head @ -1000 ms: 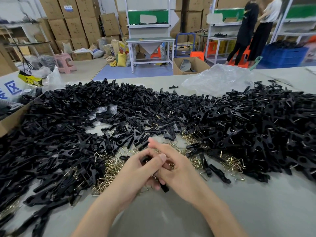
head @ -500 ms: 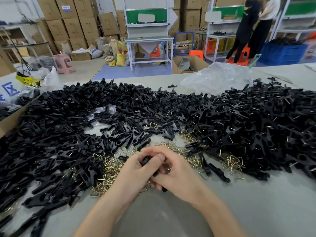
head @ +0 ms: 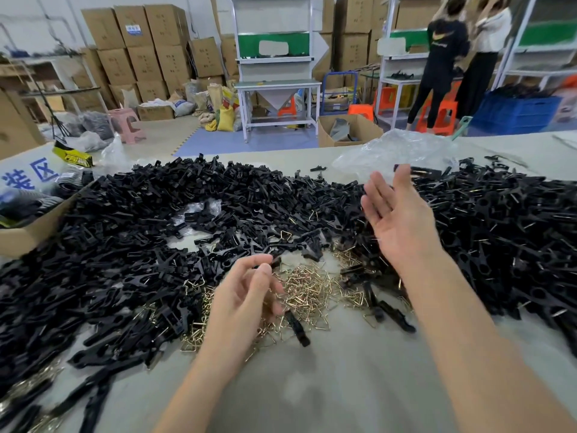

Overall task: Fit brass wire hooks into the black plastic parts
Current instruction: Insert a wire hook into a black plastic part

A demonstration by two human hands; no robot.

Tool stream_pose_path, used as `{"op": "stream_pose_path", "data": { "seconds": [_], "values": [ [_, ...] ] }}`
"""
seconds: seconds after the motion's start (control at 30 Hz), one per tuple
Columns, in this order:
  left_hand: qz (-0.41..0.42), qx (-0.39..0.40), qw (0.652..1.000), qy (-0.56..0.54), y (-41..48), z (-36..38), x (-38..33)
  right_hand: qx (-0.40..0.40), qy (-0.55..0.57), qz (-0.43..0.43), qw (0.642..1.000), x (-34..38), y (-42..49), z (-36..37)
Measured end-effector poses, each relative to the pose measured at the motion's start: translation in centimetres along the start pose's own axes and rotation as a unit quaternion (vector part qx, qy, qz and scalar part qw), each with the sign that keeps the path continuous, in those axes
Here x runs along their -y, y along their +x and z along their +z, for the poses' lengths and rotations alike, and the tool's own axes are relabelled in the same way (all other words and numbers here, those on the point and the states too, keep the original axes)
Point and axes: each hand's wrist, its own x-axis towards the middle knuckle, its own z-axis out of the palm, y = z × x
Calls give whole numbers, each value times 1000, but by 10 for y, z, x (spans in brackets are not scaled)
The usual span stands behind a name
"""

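Observation:
Loose brass wire hooks [head: 309,292] lie heaped on the grey table [head: 327,395] between two big piles of black plastic parts, one at the left [head: 125,232] and one at the right [head: 505,232]. My left hand [head: 246,295] hovers over the near edge of the hooks, fingers loosely curled, holding nothing I can see. My right hand [head: 396,214] is raised over the right pile, palm up and fingers spread, empty. Just past its fingertips a blurred black part with a brass glint [head: 420,171] is above the pile. A single black part [head: 298,328] lies beside my left hand.
A cardboard box [head: 22,242] stands at the table's left edge. A crumpled clear plastic bag [head: 396,151] lies at the back right. Two people [head: 446,64] stand at shelving far behind. Bare table surface lies between my forearms.
My hands were together, working one black part over the hooks. They have separated: the right hand swung up and right and opened, the left stayed low and loosened.

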Motion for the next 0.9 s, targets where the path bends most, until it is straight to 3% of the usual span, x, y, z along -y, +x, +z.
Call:
{"op": "stream_pose_path", "data": {
  "seconds": [0.07, 0.17, 0.23, 0.3, 0.37, 0.4, 0.5, 0.67, 0.9],
  "values": [
    [29, -55, 996, 67, 0, -2, 2, 10, 34, 62, 997, 13, 14, 5],
    [61, -122, 956, 258, 18, -13, 10, 79, -146, 73, 983, -17, -3, 0],
    [80, -115, 890, 434, 38, -24, 11, 103, -246, 35, 963, -48, -24, -12],
    [70, -71, 797, 595, 58, -37, 15, 95, -323, -7, 942, -73, -43, -23],
    [-21, 9, 732, 681, 76, -49, 15, 100, -391, -60, 913, -90, -59, -32],
    [-67, 53, 715, 694, 84, -55, 13, 110, -409, -85, 902, -95, -65, -35],
    [-120, 122, 695, 698, 101, -69, 11, 116, -439, -136, 880, -98, -71, -40],
    [-85, 108, 696, 705, 106, -79, 10, 96, -487, -130, 858, -95, -68, -39],
    [-46, 37, 744, 665, 96, -87, 7, 95, -518, -141, 838, -96, -67, -40]
  ]
}}
